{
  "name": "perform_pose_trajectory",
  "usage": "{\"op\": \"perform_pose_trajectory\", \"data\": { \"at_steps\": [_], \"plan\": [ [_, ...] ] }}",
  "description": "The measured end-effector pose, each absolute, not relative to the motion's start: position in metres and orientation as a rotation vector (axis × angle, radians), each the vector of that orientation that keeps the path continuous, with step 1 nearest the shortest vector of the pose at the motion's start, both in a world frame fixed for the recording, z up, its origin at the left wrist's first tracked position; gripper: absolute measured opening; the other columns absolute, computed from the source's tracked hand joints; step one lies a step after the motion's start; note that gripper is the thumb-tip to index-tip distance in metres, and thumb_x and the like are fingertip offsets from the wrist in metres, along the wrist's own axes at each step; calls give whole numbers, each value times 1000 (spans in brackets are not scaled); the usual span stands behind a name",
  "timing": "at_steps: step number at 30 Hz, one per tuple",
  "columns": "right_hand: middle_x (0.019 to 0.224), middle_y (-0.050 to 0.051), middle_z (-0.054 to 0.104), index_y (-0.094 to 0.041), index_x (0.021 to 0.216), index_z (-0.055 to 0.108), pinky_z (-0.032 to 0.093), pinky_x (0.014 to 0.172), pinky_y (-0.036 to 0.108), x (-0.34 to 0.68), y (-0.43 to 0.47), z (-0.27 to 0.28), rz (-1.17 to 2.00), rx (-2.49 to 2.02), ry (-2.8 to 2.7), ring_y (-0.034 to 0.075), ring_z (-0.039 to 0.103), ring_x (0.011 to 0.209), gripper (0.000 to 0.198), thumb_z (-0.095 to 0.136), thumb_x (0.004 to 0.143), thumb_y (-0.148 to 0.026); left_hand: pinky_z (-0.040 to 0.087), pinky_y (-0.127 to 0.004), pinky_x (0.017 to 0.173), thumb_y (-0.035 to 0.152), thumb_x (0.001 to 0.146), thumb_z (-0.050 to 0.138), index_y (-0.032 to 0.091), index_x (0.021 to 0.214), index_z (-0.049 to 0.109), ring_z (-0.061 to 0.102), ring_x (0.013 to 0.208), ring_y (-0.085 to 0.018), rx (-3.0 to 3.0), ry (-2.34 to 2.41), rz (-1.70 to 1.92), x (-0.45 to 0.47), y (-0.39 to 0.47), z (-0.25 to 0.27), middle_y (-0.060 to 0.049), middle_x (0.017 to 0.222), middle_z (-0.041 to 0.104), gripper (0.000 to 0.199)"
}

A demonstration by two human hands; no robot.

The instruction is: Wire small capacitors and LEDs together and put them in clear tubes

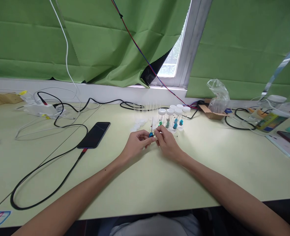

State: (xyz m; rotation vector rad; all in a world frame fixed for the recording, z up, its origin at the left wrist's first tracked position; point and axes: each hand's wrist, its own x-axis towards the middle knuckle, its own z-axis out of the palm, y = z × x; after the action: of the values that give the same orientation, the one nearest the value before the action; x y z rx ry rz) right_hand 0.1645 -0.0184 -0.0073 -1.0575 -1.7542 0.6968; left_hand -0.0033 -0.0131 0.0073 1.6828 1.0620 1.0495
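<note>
My left hand [135, 144] is closed, with its fingertips pinching a small blue part [151, 134] from which a thin metal rod [152, 123] stands nearly upright. Close against it, my right hand [169, 144] is also closed in a pinch; whatever sits between its fingertips is too small to make out. Just behind the right hand stand several clear vials with white caps [169, 111], holding blue or green parts on thin rods. Left of these are clear uncapped vials [145, 113], with loose whitish caps [139, 123] lying in front of them.
A black smartphone [94, 135] lies to the left, plugged into a black cable [24, 183] looping across the table. Farther left is a white power strip [40, 109] among wires. An opened cardboard box [214, 113] with a plastic bag stands back right; a pale phone [284, 147] lies far right.
</note>
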Motion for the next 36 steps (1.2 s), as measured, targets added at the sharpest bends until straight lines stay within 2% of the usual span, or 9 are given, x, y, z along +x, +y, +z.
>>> {"op": "perform_pose_trajectory", "data": {
  "at_steps": [14,26,36],
  "plan": [
    [71,-3,43,-24,80,35,33,61,28,166,-17,-8,600,-1028,-1852,14,39,62,23,36,101,-32,28,-26,50,50,71,78,18,67,63,39,53,-10,1694,1088,1040,-1,-17,5,4,56,49,36],
    [65,-5,41,-25,77,33,33,58,28,166,-19,-7,729,-1063,-1816,14,39,58,30,34,103,-40,29,-26,49,53,71,77,19,65,60,39,51,-10,1729,1076,1043,-1,-17,2,3,55,50,39],
    [65,-4,40,-24,75,32,30,58,28,167,-18,-4,621,-1079,-1874,14,35,59,29,35,102,-35,28,-25,48,52,70,78,18,62,58,36,51,-10,1744,1091,1041,-1,-17,2,4,54,48,40]
  ]
}}
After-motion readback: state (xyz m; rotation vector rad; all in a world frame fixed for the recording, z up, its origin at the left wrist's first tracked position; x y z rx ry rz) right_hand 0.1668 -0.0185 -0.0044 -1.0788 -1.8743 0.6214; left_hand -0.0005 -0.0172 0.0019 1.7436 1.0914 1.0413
